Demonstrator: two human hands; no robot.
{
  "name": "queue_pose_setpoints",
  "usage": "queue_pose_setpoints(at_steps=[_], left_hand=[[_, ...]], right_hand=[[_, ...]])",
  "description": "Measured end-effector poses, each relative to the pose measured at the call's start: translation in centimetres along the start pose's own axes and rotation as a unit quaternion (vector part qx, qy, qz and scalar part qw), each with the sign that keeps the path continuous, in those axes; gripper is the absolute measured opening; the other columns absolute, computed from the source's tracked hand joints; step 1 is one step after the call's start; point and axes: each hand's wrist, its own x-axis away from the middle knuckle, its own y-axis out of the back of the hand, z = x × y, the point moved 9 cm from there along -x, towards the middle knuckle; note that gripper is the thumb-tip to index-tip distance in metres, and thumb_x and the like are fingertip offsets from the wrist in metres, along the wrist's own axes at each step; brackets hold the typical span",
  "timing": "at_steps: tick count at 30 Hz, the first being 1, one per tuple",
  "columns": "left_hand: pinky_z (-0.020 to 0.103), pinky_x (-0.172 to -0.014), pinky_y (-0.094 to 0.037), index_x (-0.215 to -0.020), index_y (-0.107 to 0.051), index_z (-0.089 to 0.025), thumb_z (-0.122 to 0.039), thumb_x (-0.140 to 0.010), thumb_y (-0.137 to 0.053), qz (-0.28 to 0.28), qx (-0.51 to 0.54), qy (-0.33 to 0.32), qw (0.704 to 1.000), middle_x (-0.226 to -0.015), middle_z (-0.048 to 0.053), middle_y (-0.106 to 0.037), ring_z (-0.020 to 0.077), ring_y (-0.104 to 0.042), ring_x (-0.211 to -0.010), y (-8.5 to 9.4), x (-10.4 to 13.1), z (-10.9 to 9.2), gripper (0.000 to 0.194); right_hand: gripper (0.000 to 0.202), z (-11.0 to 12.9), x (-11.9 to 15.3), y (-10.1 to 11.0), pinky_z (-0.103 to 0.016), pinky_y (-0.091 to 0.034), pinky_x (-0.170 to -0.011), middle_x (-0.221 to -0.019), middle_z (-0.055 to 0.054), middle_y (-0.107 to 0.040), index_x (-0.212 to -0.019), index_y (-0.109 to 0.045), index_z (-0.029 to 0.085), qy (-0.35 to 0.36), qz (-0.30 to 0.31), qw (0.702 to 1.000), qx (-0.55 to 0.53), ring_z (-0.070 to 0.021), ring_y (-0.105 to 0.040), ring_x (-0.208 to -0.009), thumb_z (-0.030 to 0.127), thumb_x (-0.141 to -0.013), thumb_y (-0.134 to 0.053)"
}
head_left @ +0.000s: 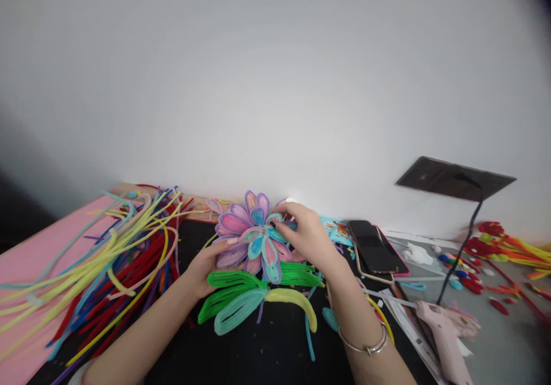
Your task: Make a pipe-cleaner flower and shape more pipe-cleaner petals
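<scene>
A layered pipe-cleaner flower (263,231) in purple, pink and turquoise is held upright in the middle of the head view. My left hand (209,267) grips its lower left petals, thumb in front and the other fingers hidden behind. With thumb and fingers, my right hand (306,231) pinches a petal on the right side; some fingertips are out of sight behind it. Below the bloom spread bright green leaves (235,280), a mint leaf (239,311) and a pale yellow strip (297,300).
Loose pipe cleaners (129,259) pile up at left over a pink board (77,238). At right lie a phone (373,247), a corded pink glue gun (443,333) and several small pompoms (462,267). The black work surface (206,345) meets a pale wall (267,86) behind.
</scene>
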Motion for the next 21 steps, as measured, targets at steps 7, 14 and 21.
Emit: queue_pose_setpoints(at_steps=[7, 14, 21], left_hand=[[0.036, -0.074, -0.056, -0.092, -0.062, -0.014, -0.019, -0.078, -0.052, 0.003, 0.039, -0.005, 0.999, -0.084, 0.008, -0.072, 0.0224, -0.070, -0.076, -0.2, 0.1, -0.5, 0.019], [0.033, -0.073, -0.055, -0.084, -0.064, -0.015, -0.025, -0.081, -0.046, 0.022, 0.049, 0.014, 0.998, -0.079, 0.007, -0.073, 0.0212, -0.069, -0.073, -0.4, 0.2, -0.5, 0.020], [0.032, -0.071, -0.056, -0.083, -0.064, -0.015, -0.024, -0.080, -0.048, 0.011, 0.060, 0.015, 0.998, -0.079, 0.007, -0.073, 0.0204, -0.069, -0.072, -0.2, 0.2, -0.4, 0.018]], right_hand=[[0.016, -1.8, 0.2, 2.4, -0.026, -0.043, -0.069, -0.087, -0.003, -0.065, -0.094, -0.062, 0.019, -0.055, -0.077, 0.995, -0.040, -0.0148, -0.057, -0.076, 0.020, -0.085, -0.048], [0.019, -3.1, 0.8, 4.4, -0.026, -0.044, -0.063, -0.087, -0.005, -0.066, -0.095, -0.062, 0.018, -0.099, -0.123, 0.986, -0.054, -0.0149, -0.057, -0.071, 0.024, -0.084, -0.047], [0.021, -3.5, 1.2, 5.9, -0.028, -0.045, -0.065, -0.088, -0.006, -0.066, -0.093, -0.063, 0.017, -0.102, -0.150, 0.982, -0.062, -0.0158, -0.059, -0.074, 0.027, -0.083, -0.048]])
